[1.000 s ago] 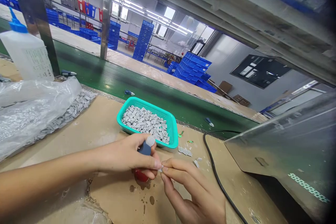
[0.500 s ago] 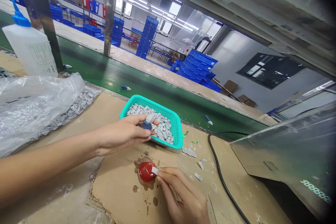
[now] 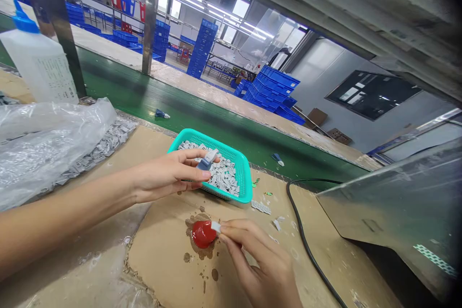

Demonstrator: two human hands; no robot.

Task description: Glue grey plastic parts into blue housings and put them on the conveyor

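My left hand [image 3: 180, 171] pinches a small dark-blue and light-grey plastic part [image 3: 207, 160] between thumb and fingers, above the near side of a teal basket [image 3: 246, 173]. Many small grey plastic pieces [image 3: 225, 178] fill that basket. In my right hand [image 3: 256, 255] a small light-grey plastic piece [image 3: 215, 226] is gripped between thumb and forefinger. Its tip is at the right edge of a glossy red blob [image 3: 202, 235] on the cardboard [image 3: 169, 269]; I cannot tell whether it touches. Dark wet spots surround the blob.
A green conveyor belt [image 3: 224, 132] runs behind the basket, carrying blue-and-grey parts [image 3: 277, 159]. At left are a plastic bag [image 3: 54, 130] over grey pieces and a white bottle [image 3: 43, 67] with a blue cap. A black cable [image 3: 306, 240] curves along the right, near loose grey pieces [image 3: 260, 207].
The grey piece in my right hand has lifted slightly up and right at the red blob. My left hand has turned its part a little. Parts on the belt have shifted left.
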